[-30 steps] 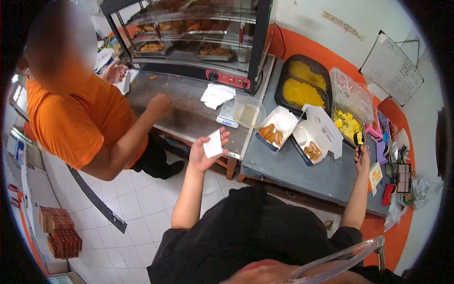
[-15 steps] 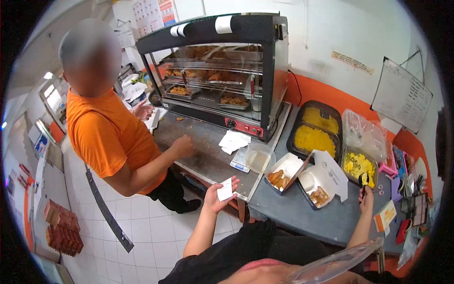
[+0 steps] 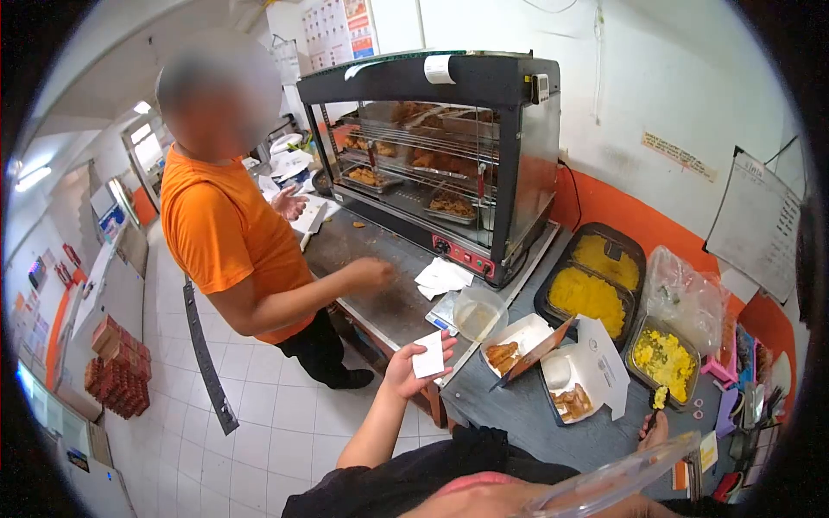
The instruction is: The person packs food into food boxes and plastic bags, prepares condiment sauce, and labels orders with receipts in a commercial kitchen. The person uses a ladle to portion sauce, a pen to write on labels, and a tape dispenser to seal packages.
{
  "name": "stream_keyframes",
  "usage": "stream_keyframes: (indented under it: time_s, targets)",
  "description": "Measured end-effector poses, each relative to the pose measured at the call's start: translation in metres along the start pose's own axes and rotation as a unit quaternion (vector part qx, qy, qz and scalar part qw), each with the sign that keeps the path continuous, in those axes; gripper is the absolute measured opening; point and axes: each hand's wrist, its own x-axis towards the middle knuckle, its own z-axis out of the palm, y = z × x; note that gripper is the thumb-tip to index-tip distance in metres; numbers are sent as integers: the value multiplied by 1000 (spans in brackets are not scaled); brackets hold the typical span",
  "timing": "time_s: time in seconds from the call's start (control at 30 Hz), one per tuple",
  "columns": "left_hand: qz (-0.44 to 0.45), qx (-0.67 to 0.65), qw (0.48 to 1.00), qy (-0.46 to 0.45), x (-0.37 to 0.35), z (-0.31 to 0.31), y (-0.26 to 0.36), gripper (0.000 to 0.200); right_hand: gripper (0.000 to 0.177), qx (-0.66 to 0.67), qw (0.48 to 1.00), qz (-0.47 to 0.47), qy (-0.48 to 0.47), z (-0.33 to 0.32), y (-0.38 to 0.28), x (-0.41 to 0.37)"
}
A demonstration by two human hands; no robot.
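Note:
My left hand [image 3: 418,366] is held palm up over the table's front edge, with a white paper slip [image 3: 428,355] under the thumb. In my right hand [image 3: 654,429] is a dark spoon [image 3: 655,408] bearing a bit of yellow, scrambled-egg-like food. The spoon is just in front of a tray [image 3: 631,355] of the same yellow food [image 3: 663,361]. Left of it stand two open takeaway boxes: one box [image 3: 528,331] holds fried chicken, the other box [image 3: 611,367] holds chicken pieces and a white mound, probably rice.
A person in an orange shirt [image 3: 207,220] stands at left, one hand [image 3: 371,274] over the counter. A food warmer [image 3: 432,155] holds trays of fried food. Nearby are a black tray [image 3: 640,304] of yellow rice, a plastic tub [image 3: 480,314], a scale [image 3: 444,311] and a plastic bag [image 3: 682,285].
My right hand has drawn the spoon back from the tray with yellow food on it. The view has shifted. The other person's near hand has moved right over the counter.

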Motion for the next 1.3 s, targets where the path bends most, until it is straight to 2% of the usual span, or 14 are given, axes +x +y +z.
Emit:
stream_keyframes:
  time_s: [0.13,0.2,0.27,0.43,0.5,0.6,0.73,0.8,0.93,1.0,1.03,1.1,1.17,1.3]
  targets:
    - [58,263,963,22,6,70,-22,51,16,18,1000,-11,0,-5,-3,9]
    - [39,293,955,-19,5,119,-36,52,16,15,1000,-12,4,-2,-4,10]
    - [15,424,892,-158,9,162,-59,52,15,16,1000,1,11,9,-13,3]
    - [-220,346,876,-253,27,226,-129,76,14,43,998,9,-43,7,-15,8]
    - [-163,293,851,-405,43,220,-165,88,13,72,996,-20,-48,14,-19,8]
    - [-218,261,854,-395,55,227,-203,77,13,15,1000,-19,-5,12,-28,4]
    - [-333,282,805,-402,79,218,-228,100,15,-37,998,-11,-47,-10,-39,35]
    - [-292,297,798,-436,94,209,-238,99,16,-118,992,-35,-37,-14,-49,52]
    - [-234,335,862,-300,110,186,-227,70,17,-265,958,-81,-68,-13,-46,125]
    - [-224,375,890,-127,108,162,-215,44,16,-417,879,-218,-76,1,-39,155]
    - [-214,429,875,-69,109,149,-213,38,16,-418,879,-215,-75,11,-40,161]
    - [-202,484,851,-13,108,121,-213,35,14,-667,680,-292,-87,36,-46,168]
    - [-213,577,776,142,98,87,-213,38,14,-704,638,-297,-98,54,-41,170]
    - [-194,610,739,211,73,25,-209,40,13,-769,524,-309,-195,65,-22,177]
